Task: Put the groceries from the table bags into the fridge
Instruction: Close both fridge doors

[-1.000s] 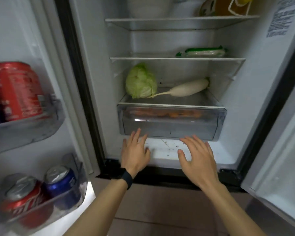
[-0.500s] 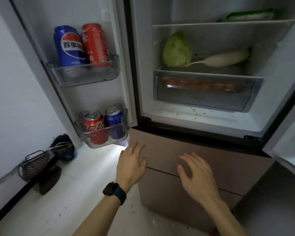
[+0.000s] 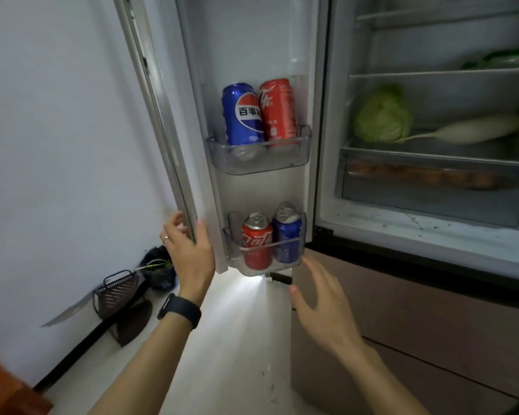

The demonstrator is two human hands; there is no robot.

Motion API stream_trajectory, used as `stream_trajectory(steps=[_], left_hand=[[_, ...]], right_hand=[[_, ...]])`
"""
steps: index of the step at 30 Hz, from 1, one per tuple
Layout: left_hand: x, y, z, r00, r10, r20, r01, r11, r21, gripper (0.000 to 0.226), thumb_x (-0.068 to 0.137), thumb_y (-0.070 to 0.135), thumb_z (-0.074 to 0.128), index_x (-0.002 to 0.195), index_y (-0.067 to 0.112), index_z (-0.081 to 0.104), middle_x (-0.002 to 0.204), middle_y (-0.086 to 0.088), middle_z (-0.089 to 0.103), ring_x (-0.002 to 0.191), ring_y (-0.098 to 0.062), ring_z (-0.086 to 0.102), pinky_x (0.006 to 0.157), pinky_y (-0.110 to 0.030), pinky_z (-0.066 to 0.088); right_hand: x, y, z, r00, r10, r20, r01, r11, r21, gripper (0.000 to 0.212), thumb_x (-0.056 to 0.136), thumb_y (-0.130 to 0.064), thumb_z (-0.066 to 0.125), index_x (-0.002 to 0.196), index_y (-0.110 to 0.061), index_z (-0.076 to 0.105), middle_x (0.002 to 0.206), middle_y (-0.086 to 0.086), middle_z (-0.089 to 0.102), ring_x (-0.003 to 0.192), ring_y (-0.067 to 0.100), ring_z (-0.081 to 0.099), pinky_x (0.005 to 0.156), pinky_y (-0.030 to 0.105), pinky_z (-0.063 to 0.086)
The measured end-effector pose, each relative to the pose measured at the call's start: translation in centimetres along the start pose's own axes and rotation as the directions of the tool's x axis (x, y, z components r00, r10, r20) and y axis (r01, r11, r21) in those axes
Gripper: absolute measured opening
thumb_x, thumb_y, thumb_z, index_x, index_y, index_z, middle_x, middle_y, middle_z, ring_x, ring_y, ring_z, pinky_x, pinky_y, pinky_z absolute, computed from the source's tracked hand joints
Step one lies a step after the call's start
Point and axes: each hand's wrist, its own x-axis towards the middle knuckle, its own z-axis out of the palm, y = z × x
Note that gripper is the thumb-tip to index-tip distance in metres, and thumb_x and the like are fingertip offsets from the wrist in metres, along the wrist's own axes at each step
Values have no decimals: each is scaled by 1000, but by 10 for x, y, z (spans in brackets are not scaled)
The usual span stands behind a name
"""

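The fridge point(image 3: 321, 115) already holds a cabbage point(image 3: 382, 115), a radish point(image 3: 474, 130) and cans point(image 3: 261, 115) in the door. The left hand point(image 3: 189, 253) grips the door edge point(image 3: 174, 163); the right hand point(image 3: 321, 298) hangs spread and empty. No bags show, so closing up seems near.

Left hand point(image 3: 189, 253) now up at the outer edge of the open fridge door point(image 3: 174, 163), fingers curled round it — half a second ago hovering free. Right hand point(image 3: 321, 304) off the drawer front — spread low beside the lower door bin point(image 3: 264, 265).
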Motion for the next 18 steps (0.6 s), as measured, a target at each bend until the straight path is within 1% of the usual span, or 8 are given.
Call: stream_trajectory(steps=[2,4,5,6,8,11,15,18], left_hand=[[33,5,-2,996,-78,50,80,996,-37,46,105,33,46,147,19,37,147,-9,36,134,-26,41,110,-32,31],[62,4,1,980,-136,147,146,987,-62,53,108,40,34,155,16,28,158,-6,31,146,-22,27,113,-28,20],[74,1,4,969,-144,200,162,984,-76,59,106,47,30,156,14,27,160,-5,30,148,-22,24,117,-30,17],[84,-3,8,961,-142,238,168,982,-92,71,101,58,28,155,12,29,160,-7,32,148,-24,26,122,-35,17],[95,-16,16,942,-140,306,181,977,-112,94,86,80,24,153,15,33,158,-9,38,146,-27,35,122,-49,25],[100,-43,32,886,-166,432,247,959,-136,97,77,96,18,152,36,36,153,2,45,141,-19,42,119,-51,30],[100,-58,42,851,-236,470,336,931,-140,103,69,102,17,148,40,41,153,-3,46,143,-25,40,118,-57,30],[87,-41,35,859,-226,459,328,932,-156,101,71,100,15,153,43,30,157,1,40,145,-23,36,120,-54,27]], right_hand=[[12,-17,14,1000,-27,-15,26,999,-24,71,100,-46,50,158,-38,9,164,-20,2,149,2,4,118,26,10],[24,-27,27,997,-68,-38,64,993,-99,80,99,-53,48,155,-43,-7,162,-22,-19,149,1,-15,119,28,1],[28,-32,32,995,-88,-49,81,987,-139,82,98,-56,46,154,-45,-13,160,-22,-26,147,1,-23,119,29,-3],[33,-36,37,993,-108,-56,96,979,-181,83,98,-58,44,153,-46,-17,158,-21,-31,146,2,-28,119,31,-5],[39,-44,44,987,-148,-64,127,959,-252,81,98,-59,40,151,-47,-20,157,-18,-35,145,6,-32,119,36,-6],[46,-51,54,987,-157,-42,136,937,-321,77,99,-60,35,149,-49,-22,159,-14,-33,144,9,-35,122,44,-8],[48,-47,61,989,-148,-22,125,897,-424,77,100,-62,32,150,-46,-25,160,-9,-30,145,14,-36,121,48,-11],[44,-43,63,991,-134,-29,107,888,-447,80,99,-64,31,149,-44,-28,159,-10,-33,145,15,-36,120,45,-16]])
